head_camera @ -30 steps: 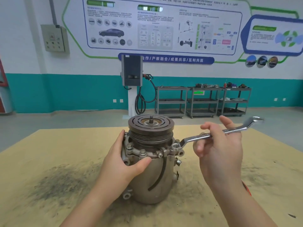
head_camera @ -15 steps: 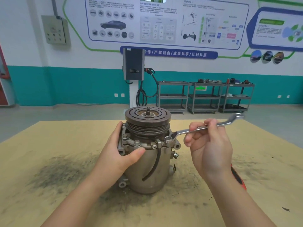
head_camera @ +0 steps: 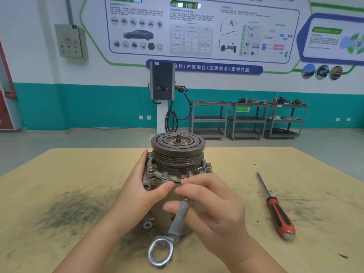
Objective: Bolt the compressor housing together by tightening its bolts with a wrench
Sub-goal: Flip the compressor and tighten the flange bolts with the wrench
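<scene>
Both bare forearms reach in from the bottom of the frame. The left hand is at center, fingers curled round the compressor, thumb pressed across its front. The right hand, just right of center, pinches the wrench shank between thumb and curled fingers.

Even, bright indoor light is filling the room, and nothing is throwing a hard shadow. My right hand is smearing slightly with motion blur, and the wrench I'm gripping is catching a pale glint along its ring end. My left hand is looking sharper. The wall poster is reading soft, its small print too fuzzy to make out. The wide lens is bending the table edges and the wall lines near the corners.
</scene>
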A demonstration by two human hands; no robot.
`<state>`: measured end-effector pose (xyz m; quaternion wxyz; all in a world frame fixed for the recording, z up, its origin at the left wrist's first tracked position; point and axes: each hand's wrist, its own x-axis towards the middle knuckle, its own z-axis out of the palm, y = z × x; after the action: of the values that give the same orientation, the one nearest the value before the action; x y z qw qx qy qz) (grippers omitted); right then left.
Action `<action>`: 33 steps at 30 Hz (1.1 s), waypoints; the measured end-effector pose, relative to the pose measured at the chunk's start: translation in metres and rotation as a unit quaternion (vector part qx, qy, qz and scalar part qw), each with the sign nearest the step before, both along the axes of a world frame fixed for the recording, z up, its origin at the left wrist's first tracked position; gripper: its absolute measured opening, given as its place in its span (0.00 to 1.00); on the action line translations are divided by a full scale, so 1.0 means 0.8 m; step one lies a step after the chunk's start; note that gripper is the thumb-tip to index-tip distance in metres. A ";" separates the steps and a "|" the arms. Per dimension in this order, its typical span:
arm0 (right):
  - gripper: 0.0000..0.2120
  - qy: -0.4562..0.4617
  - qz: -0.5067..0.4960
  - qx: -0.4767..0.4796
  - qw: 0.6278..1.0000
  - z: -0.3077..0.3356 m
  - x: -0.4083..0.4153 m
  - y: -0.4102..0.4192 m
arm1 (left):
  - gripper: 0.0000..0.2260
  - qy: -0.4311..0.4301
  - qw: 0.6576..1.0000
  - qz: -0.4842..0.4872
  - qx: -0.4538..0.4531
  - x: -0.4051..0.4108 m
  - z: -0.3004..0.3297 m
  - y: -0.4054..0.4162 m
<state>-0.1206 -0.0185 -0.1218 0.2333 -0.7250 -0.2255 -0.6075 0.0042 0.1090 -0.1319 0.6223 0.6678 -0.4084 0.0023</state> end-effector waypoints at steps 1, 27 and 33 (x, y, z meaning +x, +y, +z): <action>0.07 -0.007 -0.005 -0.008 1.000 0.002 -0.002 -0.001 | 0.33 0.009 1.000 -0.001 -0.003 0.000 -0.001 0.000; 0.09 -0.102 0.119 0.320 0.934 0.008 0.004 -0.007 | 0.50 0.036 0.999 0.032 0.025 -0.001 0.001 0.004; 0.08 -0.108 0.077 0.232 0.964 0.001 0.004 -0.004 | 0.33 0.022 0.999 0.026 0.012 -0.002 0.001 0.000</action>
<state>-0.1173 -0.0214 -0.1211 0.4156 -0.5618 -0.1568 -0.6979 0.0025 0.1088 -0.1314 0.6224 0.6859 -0.3771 -0.0007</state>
